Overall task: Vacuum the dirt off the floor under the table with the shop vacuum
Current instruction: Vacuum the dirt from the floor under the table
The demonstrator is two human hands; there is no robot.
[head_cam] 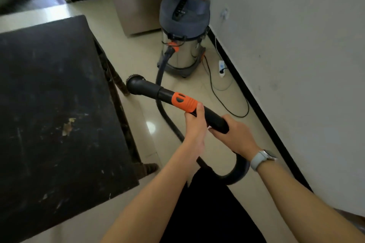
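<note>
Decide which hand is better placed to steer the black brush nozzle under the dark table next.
Left. The left hand grips the black wand nearer the round black brush nozzle and the dark wooden table; the right hand holds the rear end.

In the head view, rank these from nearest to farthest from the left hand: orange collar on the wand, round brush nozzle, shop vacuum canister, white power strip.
From the left hand:
1. Orange collar, touching the thumb, just ahead on the wand.
2. Round brush nozzle, at the wand's tip beside the table leg.
3. White power strip, on the floor by the wall.
4. Shop vacuum canister, beyond, near the wall.
Items 3 and 4 are close to call.
</note>
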